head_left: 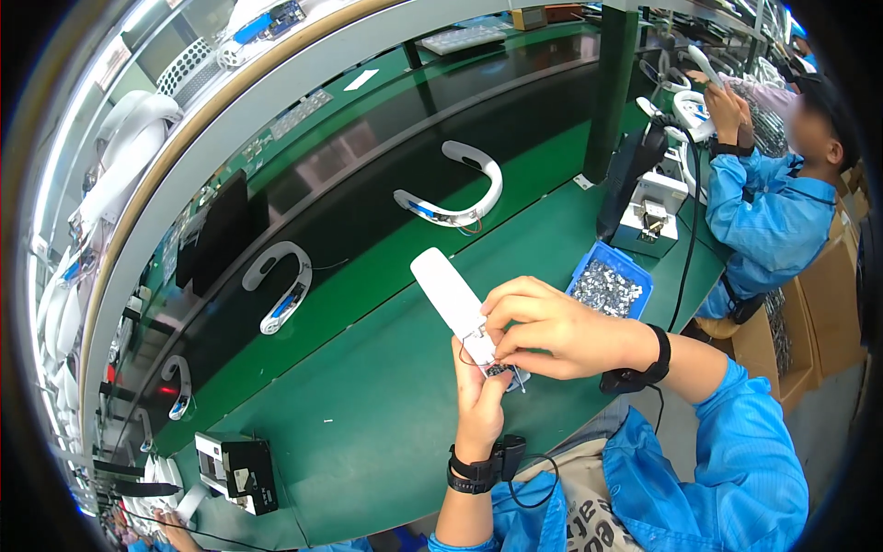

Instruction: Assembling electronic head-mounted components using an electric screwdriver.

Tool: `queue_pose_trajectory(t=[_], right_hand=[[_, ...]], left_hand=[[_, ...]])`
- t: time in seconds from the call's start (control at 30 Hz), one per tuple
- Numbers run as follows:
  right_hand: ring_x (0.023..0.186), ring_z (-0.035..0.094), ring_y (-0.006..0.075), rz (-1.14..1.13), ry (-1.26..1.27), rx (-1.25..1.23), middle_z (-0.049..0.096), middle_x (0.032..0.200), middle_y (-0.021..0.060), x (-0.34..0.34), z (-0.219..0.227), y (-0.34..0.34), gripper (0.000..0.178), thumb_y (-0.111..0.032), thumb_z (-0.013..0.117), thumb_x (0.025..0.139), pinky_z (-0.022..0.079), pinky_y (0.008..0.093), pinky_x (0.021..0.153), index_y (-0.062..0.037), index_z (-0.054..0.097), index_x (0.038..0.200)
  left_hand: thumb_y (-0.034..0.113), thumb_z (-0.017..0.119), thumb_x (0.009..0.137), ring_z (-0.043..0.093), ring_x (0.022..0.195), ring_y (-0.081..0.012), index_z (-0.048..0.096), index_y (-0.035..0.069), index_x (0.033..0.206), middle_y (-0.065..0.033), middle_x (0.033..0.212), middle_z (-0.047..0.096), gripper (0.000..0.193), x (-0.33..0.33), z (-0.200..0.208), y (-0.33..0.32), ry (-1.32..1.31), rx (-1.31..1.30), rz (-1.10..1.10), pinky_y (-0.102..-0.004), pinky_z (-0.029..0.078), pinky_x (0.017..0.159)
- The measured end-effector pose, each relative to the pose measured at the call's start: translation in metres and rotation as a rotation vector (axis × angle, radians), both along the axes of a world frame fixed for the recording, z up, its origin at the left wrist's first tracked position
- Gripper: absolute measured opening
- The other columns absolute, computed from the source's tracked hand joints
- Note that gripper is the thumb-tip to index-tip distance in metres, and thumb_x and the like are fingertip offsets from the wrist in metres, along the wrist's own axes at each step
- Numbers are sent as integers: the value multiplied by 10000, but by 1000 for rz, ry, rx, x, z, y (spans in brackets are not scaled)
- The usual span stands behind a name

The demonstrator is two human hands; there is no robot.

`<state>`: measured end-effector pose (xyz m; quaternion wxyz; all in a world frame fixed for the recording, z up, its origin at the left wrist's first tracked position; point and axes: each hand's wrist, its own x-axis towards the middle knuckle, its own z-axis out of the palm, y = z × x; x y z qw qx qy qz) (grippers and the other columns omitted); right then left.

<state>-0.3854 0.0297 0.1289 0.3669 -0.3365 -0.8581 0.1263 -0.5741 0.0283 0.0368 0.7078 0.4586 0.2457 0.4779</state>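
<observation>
My left hand [480, 414] grips a long white plastic housing [443, 287] from below, near its open end, where small electronic parts and thin wires show. The housing slants away to the upper left above the green bench [368, 419]. My right hand [575, 336] comes in from the right, with thumb and fingers pinched together over the exposed parts. Whatever is between those fingertips is hidden or too small to make out. Just beyond the right hand stands a blue bin [647, 299] full of small metallic pieces. Black straps circle both my wrists.
Several white U-shaped bands, including one [497, 189] at centre, lie along the line beyond the bench. A metal fixture [648, 221] stands behind the bin, beside a green post [611, 101] and black cable. At left sits a black-and-white box [244, 471]. A co-worker's blue sleeve [736, 198] shows right.
</observation>
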Motion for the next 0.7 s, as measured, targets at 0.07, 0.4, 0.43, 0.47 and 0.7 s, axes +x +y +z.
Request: queue_pose_trajectory(t=[0.07, 0.4, 0.43, 0.47, 0.7], right_hand=[[1243, 582, 324, 12, 102, -57, 647, 1106, 70, -1, -3, 1, 158, -39, 798, 840, 469, 464, 1015, -49, 712, 972], [1208, 587, 291, -139, -109, 4, 634, 1068, 61, -17, 21, -4, 146, -66, 783, 785, 438, 447, 1048, -10, 703, 893], [1208, 587, 291, -136, -109, 3, 634, 1068, 61, -17, 22, -4, 146, -66, 783, 785, 438, 447, 1048, -10, 703, 893], [1199, 595, 287, -125, -139, 45, 640, 1056, 60, -18, 23, -3, 154, -73, 784, 771, 440, 448, 1051, -12, 704, 888], [1205, 606, 269, -104, -213, 132, 681, 1068, 55, -19, 21, -1, 180, -104, 781, 782, 441, 459, 1081, -44, 719, 940]], left_hand=[[-51, 503, 814, 545, 1270, -192, 289, 34, 1605, -100, 1431, 513, 824, -2, 1, 1, 21, -12, -4, -294, 496, 1006], [-48, 532, 840, 543, 1261, -169, 331, 55, 1583, -81, 1423, 517, 777, -5, -2, 2, 74, 32, 17, -297, 495, 1017], [-52, 531, 838, 539, 1268, -168, 336, 53, 1583, -83, 1423, 521, 777, -5, -2, 2, 67, 25, 11, -296, 496, 1015], [-57, 530, 836, 536, 1276, -167, 341, 51, 1583, -85, 1423, 525, 778, -5, -2, 2, 59, 17, 5, -294, 498, 1013], [-32, 505, 811, 536, 1320, -209, 362, 5, 1567, -121, 1448, 539, 770, -13, 6, 5, -1, -43, 2, -343, 444, 1113]])
